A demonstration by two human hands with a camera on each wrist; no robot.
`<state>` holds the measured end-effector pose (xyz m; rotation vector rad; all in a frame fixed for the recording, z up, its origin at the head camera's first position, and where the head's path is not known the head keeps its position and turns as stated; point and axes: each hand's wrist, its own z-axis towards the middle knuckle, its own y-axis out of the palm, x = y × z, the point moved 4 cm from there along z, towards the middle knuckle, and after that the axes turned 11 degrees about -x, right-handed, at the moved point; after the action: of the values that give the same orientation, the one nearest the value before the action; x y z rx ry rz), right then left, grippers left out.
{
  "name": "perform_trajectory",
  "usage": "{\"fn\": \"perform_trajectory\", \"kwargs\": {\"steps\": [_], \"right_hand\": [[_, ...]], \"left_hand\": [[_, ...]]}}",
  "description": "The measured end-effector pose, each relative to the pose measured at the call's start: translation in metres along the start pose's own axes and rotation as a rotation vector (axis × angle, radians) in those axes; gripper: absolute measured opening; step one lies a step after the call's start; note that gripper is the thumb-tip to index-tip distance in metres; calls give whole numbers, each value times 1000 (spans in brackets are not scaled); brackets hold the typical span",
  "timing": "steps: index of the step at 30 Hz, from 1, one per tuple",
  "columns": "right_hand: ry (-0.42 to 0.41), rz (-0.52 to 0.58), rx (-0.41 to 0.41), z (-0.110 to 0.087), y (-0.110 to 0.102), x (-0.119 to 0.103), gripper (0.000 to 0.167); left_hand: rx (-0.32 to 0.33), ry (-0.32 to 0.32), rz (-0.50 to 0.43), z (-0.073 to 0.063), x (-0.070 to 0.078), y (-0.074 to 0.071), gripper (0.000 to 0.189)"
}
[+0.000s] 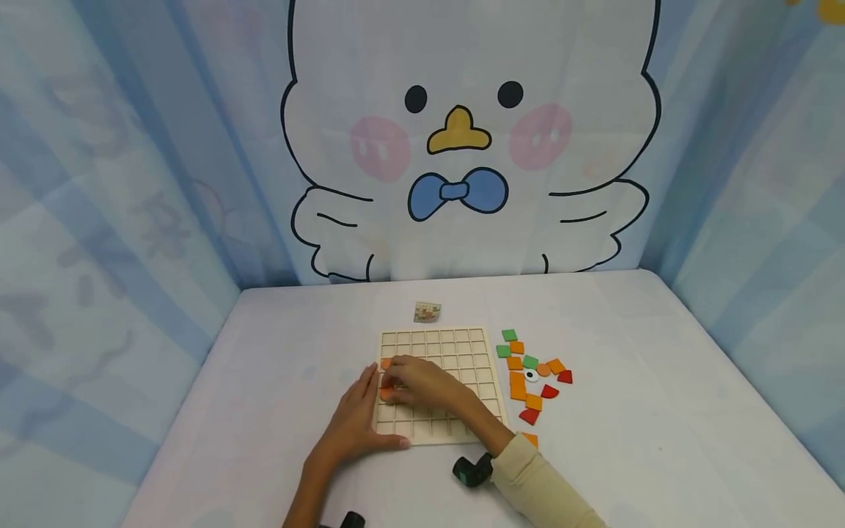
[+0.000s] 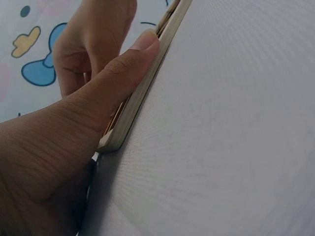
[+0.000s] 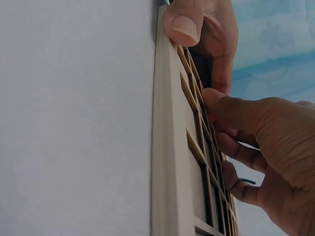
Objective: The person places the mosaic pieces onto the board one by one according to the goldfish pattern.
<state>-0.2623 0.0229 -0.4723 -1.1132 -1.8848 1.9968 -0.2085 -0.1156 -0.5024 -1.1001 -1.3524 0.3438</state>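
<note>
A pale wooden grid board (image 1: 445,433) lies on the white table. My left hand (image 1: 356,422) rests against its left side and near corner, fingers straight along the edge, thumb stretched on the front rim. Over the board's left columns, my right hand (image 1: 419,381) reaches in with bent fingers. Its thumb and fingertips pinch an orange piece (image 1: 386,394) at the grid, partly hidden by the hand. Another orange piece (image 1: 386,363) sits in the left column just beyond the fingertips. In the right wrist view, the right thumb (image 3: 231,105) is close above the grid bars.
Right of the board lie loose orange, green (image 1: 530,362) and red pieces (image 1: 549,391), with a round white eye piece (image 1: 531,375). A small patterned card (image 1: 427,312) lies behind the board. Printed curtains (image 1: 462,242) close off the back and sides.
</note>
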Motion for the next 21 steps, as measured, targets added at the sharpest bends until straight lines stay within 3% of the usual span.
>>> {"fn": "perform_trajectory", "kwargs": {"steps": [21], "right_hand": [[3,25,-25,2,1,0,22]], "left_hand": [[-9,-27,-14,2,-3,4,135]]}}
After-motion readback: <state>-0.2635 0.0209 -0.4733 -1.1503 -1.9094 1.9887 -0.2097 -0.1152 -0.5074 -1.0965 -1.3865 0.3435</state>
